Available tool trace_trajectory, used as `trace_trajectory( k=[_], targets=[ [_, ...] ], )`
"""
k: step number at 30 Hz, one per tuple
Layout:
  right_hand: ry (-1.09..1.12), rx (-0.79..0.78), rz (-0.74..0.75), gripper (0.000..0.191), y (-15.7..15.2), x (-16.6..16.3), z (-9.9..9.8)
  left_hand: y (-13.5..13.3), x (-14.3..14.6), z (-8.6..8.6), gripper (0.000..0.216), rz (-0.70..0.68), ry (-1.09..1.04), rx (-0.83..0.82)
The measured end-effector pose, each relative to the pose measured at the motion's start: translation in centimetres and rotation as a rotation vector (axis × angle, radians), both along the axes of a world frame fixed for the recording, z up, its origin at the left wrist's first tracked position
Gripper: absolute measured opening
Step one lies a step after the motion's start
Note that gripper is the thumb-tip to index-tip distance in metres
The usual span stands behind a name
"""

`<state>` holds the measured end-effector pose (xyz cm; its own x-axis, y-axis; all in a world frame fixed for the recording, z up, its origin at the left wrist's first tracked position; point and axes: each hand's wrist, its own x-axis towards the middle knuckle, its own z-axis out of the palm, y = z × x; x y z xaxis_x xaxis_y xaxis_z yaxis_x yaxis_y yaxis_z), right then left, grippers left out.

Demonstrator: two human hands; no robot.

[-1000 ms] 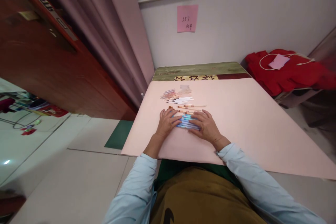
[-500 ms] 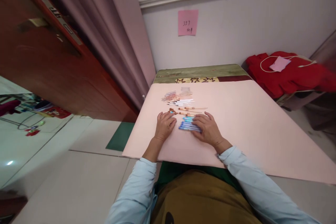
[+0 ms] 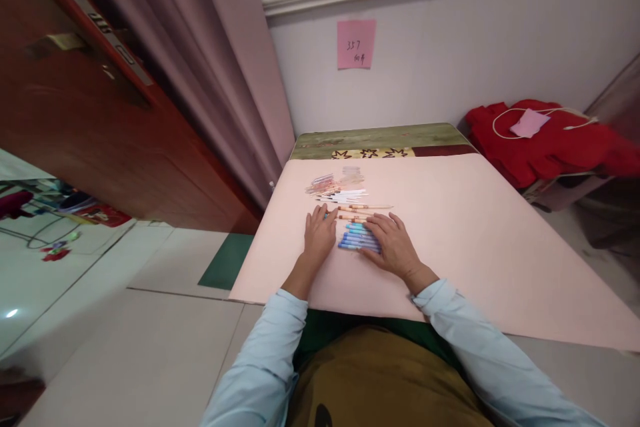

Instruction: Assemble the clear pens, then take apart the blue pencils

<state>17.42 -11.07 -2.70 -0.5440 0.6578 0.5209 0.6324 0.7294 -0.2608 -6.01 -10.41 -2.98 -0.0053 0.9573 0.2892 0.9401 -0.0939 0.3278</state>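
A row of blue pens [image 3: 354, 238] lies side by side on a pink sheet [image 3: 450, 227] that covers the table. My right hand [image 3: 393, 245] rests flat on the pens' right ends, fingers spread. My left hand [image 3: 320, 233] lies flat on the sheet at their left ends, fingers stretched toward a small blue piece. Just beyond are orange-brown pens [image 3: 363, 209], then white pens [image 3: 345, 195] and a small pile of clear caps [image 3: 333, 181].
Wooden table end with a patterned strip [image 3: 380, 140] shows past the sheet. A pink note [image 3: 355, 44] hangs on the wall. Red cloth with a white cord [image 3: 545, 137] lies at right. A mauve curtain [image 3: 220, 73] and a red-brown door [image 3: 75, 93] stand at left.
My left hand slid off the left ends of the blue pens and now lies stretched out beside them. My right hand stayed on the pens.
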Motion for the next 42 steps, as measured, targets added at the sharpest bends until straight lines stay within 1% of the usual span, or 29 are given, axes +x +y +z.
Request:
trace_trajectory(
  k=[5,8,10,12,15,17,19,22,24,26,29,32,35,38,40,42],
  targets=[
    [0.039,-0.028,0.019,0.056,0.0,0.0,0.1,0.4,-2.0,-0.7,0.036,0.031,-0.067,0.067],
    [0.103,-0.038,0.010,0.050,0.0,0.0,0.3,0.3,-2.1,-0.6,0.037,0.033,-0.079,0.074],
    [0.218,-0.044,-0.074,0.039,0.0,0.3,0.5,0.0,-1.6,-0.3,0.039,0.048,-0.080,0.112],
    [0.363,-0.076,-0.233,0.032,0.1,0.8,0.5,-0.5,-0.9,0.0,0.040,0.051,-0.091,0.179],
    [0.479,-0.176,-0.445,0.030,0.6,1.7,0.3,-1.1,0.4,0.0,0.042,-0.023,-0.163,0.244],
    [0.513,-0.240,-0.502,0.034,1.1,2.3,0.0,-0.8,1.4,-0.2,0.045,-0.097,-0.236,0.233],
    [0.569,-0.276,-0.505,0.042,1.8,2.6,-0.3,0.2,2.4,-0.6,0.047,-0.118,-0.318,0.194],
    [0.627,-0.290,-0.470,0.050,3.3,2.4,-0.9,2.3,3.7,-1.0,0.048,-0.037,-0.435,0.116],
    [0.609,-0.306,-0.454,0.054,4.4,1.8,-1.1,3.5,4.3,-1.2,0.048,0.012,-0.477,0.068],
    [0.552,-0.324,-0.428,0.055,5.2,0.9,-1.3,4.1,4.7,-1.3,0.048,0.017,-0.489,0.044],
    [0.506,-0.316,-0.343,0.051,5.8,-0.3,-1.5,3.6,4.9,-1.4,0.045,-0.038,-0.505,0.065],
    [0.584,-0.336,-0.261,0.047,5.8,-0.5,-1.6,2.1,4.8,-1.2,0.043,-0.068,-0.547,0.104],
    [0.694,-0.403,-0.256,0.043,5.8,0.5,-1.6,0.7,4.5,-0.9,0.043,-0.025,-0.626,0.118],
    [0.725,-0.448,-0.277,0.041,6.5,1.7,-1.3,0.4,4.0,-0.6,0.040,0.028,-0.704,0.144],
    [0.627,-0.434,-0.293,0.036,7.0,2.2,-1.0,1.2,3.6,-0.3,0.036,0.046,-0.721,0.185],
    [0.433,-0.384,-0.297,0.028,7.6,2.3,-0.7,2.5,3.1,0.0,0.029,0.043,-0.716,0.218]
  ],
)
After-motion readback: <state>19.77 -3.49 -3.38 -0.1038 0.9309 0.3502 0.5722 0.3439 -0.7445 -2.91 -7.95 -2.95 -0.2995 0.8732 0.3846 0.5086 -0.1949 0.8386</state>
